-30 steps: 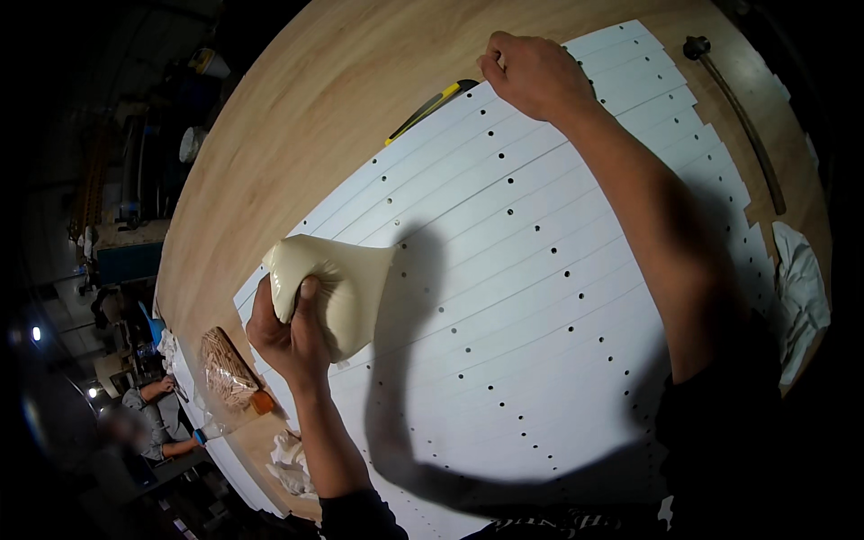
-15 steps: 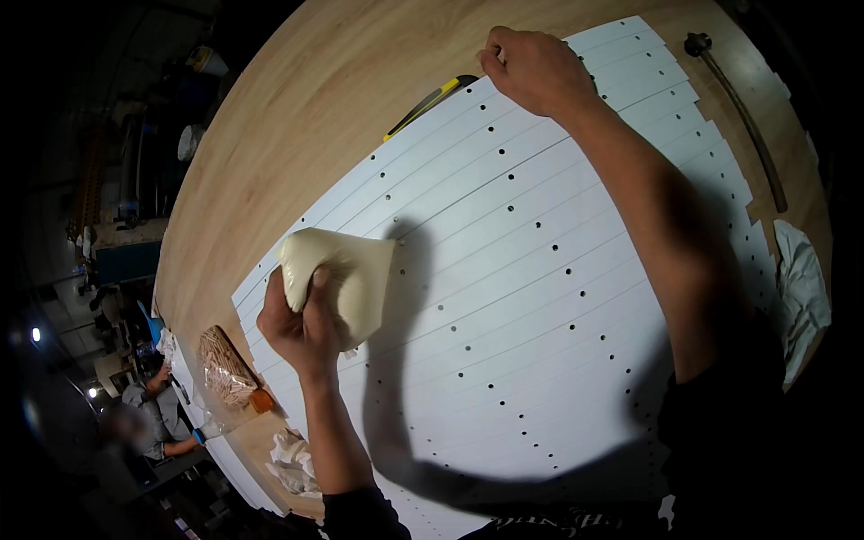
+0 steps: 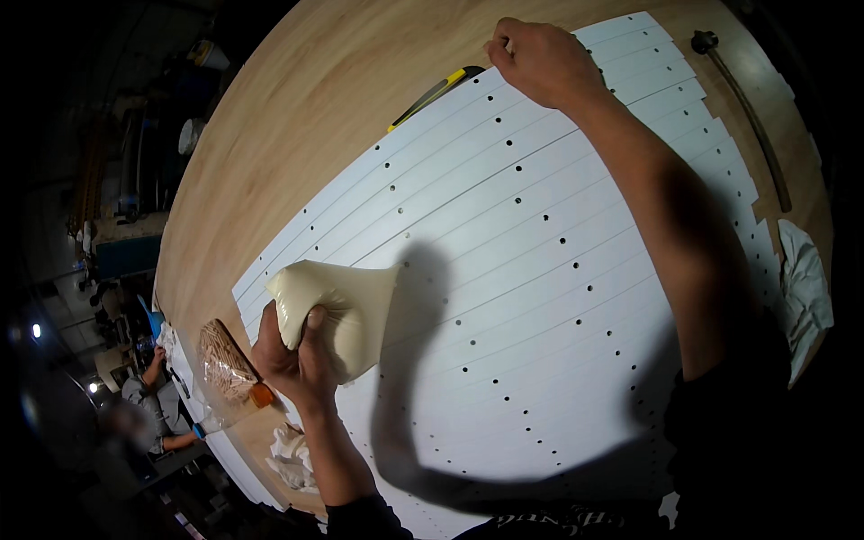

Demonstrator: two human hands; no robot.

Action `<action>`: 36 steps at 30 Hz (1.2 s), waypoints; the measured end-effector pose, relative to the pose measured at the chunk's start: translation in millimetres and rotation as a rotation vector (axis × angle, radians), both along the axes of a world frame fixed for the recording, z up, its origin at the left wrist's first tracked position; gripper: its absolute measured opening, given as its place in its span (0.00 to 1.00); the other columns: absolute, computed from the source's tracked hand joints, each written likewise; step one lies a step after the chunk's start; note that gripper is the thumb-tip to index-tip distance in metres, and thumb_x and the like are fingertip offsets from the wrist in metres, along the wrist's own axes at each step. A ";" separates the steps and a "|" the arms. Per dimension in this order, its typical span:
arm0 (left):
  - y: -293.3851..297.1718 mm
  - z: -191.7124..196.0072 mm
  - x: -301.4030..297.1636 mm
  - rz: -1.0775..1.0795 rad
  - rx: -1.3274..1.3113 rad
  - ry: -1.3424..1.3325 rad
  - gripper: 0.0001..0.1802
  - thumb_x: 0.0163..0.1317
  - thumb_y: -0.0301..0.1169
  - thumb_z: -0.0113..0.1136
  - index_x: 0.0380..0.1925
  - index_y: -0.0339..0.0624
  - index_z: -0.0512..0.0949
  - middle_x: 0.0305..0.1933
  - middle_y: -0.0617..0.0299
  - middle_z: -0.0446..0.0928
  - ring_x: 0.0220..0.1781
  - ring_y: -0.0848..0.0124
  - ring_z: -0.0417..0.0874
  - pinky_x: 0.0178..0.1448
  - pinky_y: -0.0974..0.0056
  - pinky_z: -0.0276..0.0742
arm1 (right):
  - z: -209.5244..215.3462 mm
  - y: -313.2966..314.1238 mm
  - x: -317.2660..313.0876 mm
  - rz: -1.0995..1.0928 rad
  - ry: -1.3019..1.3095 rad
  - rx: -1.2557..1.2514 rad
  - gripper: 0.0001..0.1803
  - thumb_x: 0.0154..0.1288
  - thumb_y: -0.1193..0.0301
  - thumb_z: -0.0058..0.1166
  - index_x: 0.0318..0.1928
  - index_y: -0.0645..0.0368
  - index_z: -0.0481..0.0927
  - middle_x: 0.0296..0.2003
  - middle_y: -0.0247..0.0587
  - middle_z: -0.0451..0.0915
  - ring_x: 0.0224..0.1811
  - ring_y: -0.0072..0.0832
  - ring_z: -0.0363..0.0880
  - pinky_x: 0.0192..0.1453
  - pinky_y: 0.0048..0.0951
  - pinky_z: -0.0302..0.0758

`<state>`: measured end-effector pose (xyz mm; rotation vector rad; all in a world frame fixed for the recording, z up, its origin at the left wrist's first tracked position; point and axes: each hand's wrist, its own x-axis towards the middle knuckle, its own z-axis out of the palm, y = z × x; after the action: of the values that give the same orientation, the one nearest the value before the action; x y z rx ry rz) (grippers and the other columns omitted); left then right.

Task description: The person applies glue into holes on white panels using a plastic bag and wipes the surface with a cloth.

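Note:
My left hand (image 3: pixel 295 364) grips a soft, clear plastic bag of cream-coloured paste (image 3: pixel 355 301), its thumb pressed into the bulge. The bag's pointed corner is at a hole in the white boards (image 3: pixel 504 261), which lie edge to edge and carry rows of small round holes. Several holes near that corner look paler than the dark ones farther away. My right hand (image 3: pixel 547 65) is closed at the far edge of the boards, fingers curled under. Whatever it may hold is hidden. A yellow-and-black utility knife (image 3: pixel 438 94) lies beside the boards, left of my right hand.
A hammer (image 3: pixel 742 117) lies at the right on the wooden tabletop (image 3: pixel 297 108). Crumpled white paper (image 3: pixel 803 288) is below it. At the left are a clear bag of wooden dowels (image 3: pixel 225 360), an orange cap-like piece (image 3: pixel 261 395) and crumpled white wrapping (image 3: pixel 292 459). A person (image 3: pixel 162 405) works beyond.
My left hand and the bag have shifted slightly toward me, the bag's corner moving down along the row of holes. My right hand stays closed near the far edge.

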<state>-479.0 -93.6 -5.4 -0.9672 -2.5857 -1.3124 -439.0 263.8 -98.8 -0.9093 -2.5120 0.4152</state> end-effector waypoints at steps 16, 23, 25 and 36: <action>-6.3 -8.8 -0.7 0.019 0.049 0.010 0.10 0.61 0.28 0.57 0.38 0.31 0.77 0.30 0.64 0.78 0.33 0.78 0.75 0.38 0.73 0.70 | 11.7 -2.7 3.4 0.041 -0.037 -0.056 0.18 0.67 0.56 0.43 0.40 0.58 0.77 0.28 0.41 0.80 0.33 0.38 0.79 0.39 0.40 0.76; -11.9 0.6 15.9 0.014 0.061 -0.007 0.15 0.53 0.32 0.67 0.35 0.30 0.78 0.28 0.61 0.80 0.30 0.76 0.78 0.37 0.73 0.71 | 50.6 -14.0 7.1 -0.013 -0.237 -0.197 0.19 0.68 0.60 0.43 0.46 0.64 0.76 0.40 0.54 0.80 0.45 0.44 0.79 0.51 0.42 0.74; -11.6 2.7 19.3 -0.028 0.002 -0.004 0.13 0.58 0.31 0.59 0.36 0.29 0.77 0.30 0.63 0.78 0.32 0.77 0.76 0.37 0.72 0.70 | 50.4 -14.4 7.3 -0.016 -0.237 -0.201 0.19 0.68 0.60 0.43 0.46 0.64 0.76 0.40 0.53 0.80 0.45 0.45 0.79 0.51 0.42 0.74; -4.0 -4.7 20.5 -0.080 -0.132 0.029 0.10 0.59 0.25 0.54 0.37 0.29 0.77 0.31 0.62 0.78 0.33 0.77 0.76 0.39 0.72 0.71 | 55.5 -17.1 7.2 -0.030 -0.269 -0.238 0.20 0.69 0.61 0.42 0.48 0.65 0.75 0.42 0.53 0.79 0.47 0.43 0.78 0.52 0.42 0.74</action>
<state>-458.4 -97.5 -10.1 -1.1125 -2.6662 -1.1466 -431.8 246.7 -43.2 -1.1606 -2.7272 0.6307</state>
